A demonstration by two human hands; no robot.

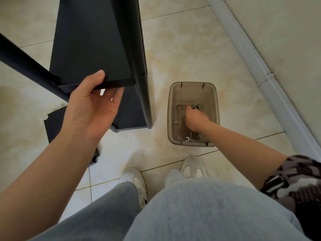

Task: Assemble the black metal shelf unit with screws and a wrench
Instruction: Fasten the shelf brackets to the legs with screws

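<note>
The black metal shelf unit point(93, 42) stands on the tiled floor at upper left, with a black post point(139, 60) along its right side. My left hand point(92, 106) grips the near edge of a shelf panel, thumb on top and fingers underneath. My right hand point(192, 119) reaches down into a grey-brown plastic bin point(171, 101), its fingers among screws and washers point(196, 106) on the bottom. Whether the fingers hold one is hidden. A small wrench point(187, 139) lies at the bin's near end.
Another black post point(26, 65) slants across the left. A loose black panel point(53, 126) lies flat on the floor under my left arm. A white pipe point(260, 70) runs along the wall at right. My two white shoes point(135, 181) stand just below the bin.
</note>
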